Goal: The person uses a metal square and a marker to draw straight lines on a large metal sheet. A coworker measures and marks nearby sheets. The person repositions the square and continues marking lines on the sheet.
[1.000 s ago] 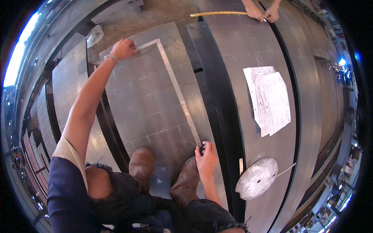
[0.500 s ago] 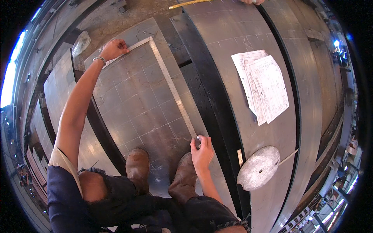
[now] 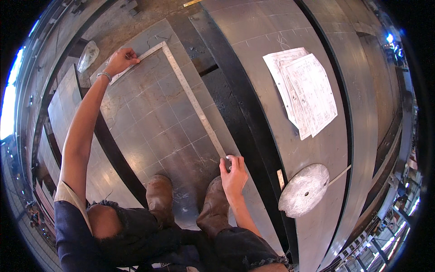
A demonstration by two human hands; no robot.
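Note:
A metal carpenter's square [image 3: 192,98] lies flat on a grey steel plate [image 3: 136,131] marked with a grid of thin lines. Its corner points to the plate's far end, and the long arm runs back toward me along the right side. At the far left my left hand [image 3: 120,62], with a bracelet at the wrist, closes its fingers on the short arm. The near tip of the long arm is in the closed fingers of my right hand [image 3: 234,177]. A small pale spot shows at those fingertips, too small to name. My brown boots [image 3: 159,195] stand on the plate.
To the right, beyond a dark gap [image 3: 249,122], a long steel plate [image 3: 253,59] carries paper drawings [image 3: 308,95] and a round metal disc [image 3: 303,190] with a centre hole. A yellow strip [image 3: 192,3] shows at the top. Crumpled clear plastic [image 3: 88,56] lies far left.
The view has shifted slightly, and another person's hand at the top edge has gone out of sight. Both my hands remain on the square, which has not visibly moved on the plate.

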